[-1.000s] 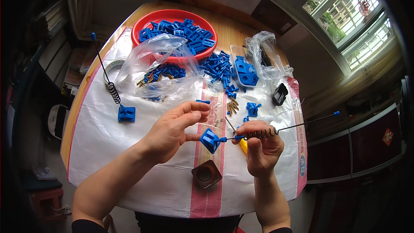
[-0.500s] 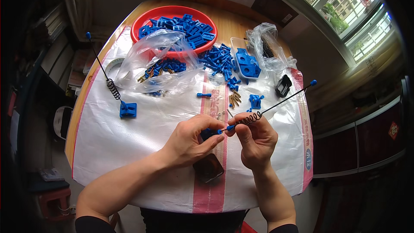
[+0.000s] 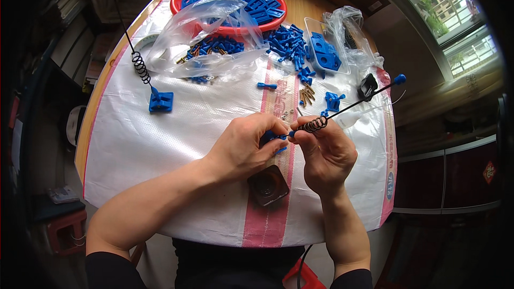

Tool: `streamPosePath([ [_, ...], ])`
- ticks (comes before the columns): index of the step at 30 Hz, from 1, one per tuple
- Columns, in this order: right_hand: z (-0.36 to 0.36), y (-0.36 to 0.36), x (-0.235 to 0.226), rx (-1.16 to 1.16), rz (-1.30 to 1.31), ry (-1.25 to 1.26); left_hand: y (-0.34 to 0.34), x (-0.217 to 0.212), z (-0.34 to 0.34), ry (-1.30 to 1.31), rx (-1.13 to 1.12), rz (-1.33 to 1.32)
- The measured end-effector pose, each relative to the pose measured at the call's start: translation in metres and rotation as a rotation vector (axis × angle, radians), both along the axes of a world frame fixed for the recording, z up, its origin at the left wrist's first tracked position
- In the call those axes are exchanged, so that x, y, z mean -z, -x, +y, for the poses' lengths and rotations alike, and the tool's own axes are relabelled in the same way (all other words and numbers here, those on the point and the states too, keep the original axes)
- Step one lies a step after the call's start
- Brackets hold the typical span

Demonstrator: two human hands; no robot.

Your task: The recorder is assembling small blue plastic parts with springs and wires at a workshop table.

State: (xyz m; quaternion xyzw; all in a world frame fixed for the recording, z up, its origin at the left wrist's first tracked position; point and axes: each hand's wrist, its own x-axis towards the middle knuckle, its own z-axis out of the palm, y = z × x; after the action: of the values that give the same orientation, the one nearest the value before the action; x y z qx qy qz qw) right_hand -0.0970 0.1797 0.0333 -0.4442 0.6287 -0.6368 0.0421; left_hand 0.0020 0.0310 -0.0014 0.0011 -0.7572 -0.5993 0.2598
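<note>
My left hand [image 3: 247, 142] is closed, its fingers pinched around a small blue plastic part [image 3: 267, 136] that they mostly hide. Facing it, my right hand [image 3: 331, 155] grips a black coil-spring rod [image 3: 316, 124] near its lower end. The rod slants up to the right and carries a blue cap [image 3: 399, 78] on its tip. The blue lower end of the rod meets the part in my left hand, and the fingers cover most of the joint. Below my hands lies a dark square dish [image 3: 269, 184].
A similar spring rod stands on a blue base [image 3: 160, 103] at the left. Behind are a red basin [image 3: 282, 13] of blue parts, a clear plastic bag [image 3: 214, 64], loose blue pieces [image 3: 289, 43], brass pins [image 3: 307, 95], a clear box [image 3: 345, 56] and a blue bracket [image 3: 334, 101].
The view has shifted, so the table's things sit higher in it. Both hands remain joined at the rod's blue end, and the gap there looks slightly narrower.
</note>
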Motion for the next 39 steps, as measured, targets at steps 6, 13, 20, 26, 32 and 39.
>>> streamPosePath([
  [6,0.001,0.000,0.000,0.016,0.020,-0.060,-0.001,0.002,0.001,-0.068,0.002,-0.025],
  [13,0.000,0.002,0.003,-0.009,0.075,-0.045,0.001,0.006,0.000,-0.036,-0.013,-0.022],
  [20,0.007,0.001,-0.033,-0.017,-0.003,0.258,-0.004,-0.002,-0.003,-0.114,0.072,-0.196],
  [26,0.004,0.006,-0.018,-0.061,-0.087,0.224,-0.006,-0.006,-0.005,-0.081,0.060,-0.229],
  [32,0.000,0.012,-0.007,-0.047,-0.186,0.170,-0.006,-0.012,-0.005,-0.034,0.044,-0.246],
  [39,-0.002,0.030,0.008,-0.055,-0.638,0.129,-0.005,-0.011,-0.004,0.102,-0.016,-0.192],
])
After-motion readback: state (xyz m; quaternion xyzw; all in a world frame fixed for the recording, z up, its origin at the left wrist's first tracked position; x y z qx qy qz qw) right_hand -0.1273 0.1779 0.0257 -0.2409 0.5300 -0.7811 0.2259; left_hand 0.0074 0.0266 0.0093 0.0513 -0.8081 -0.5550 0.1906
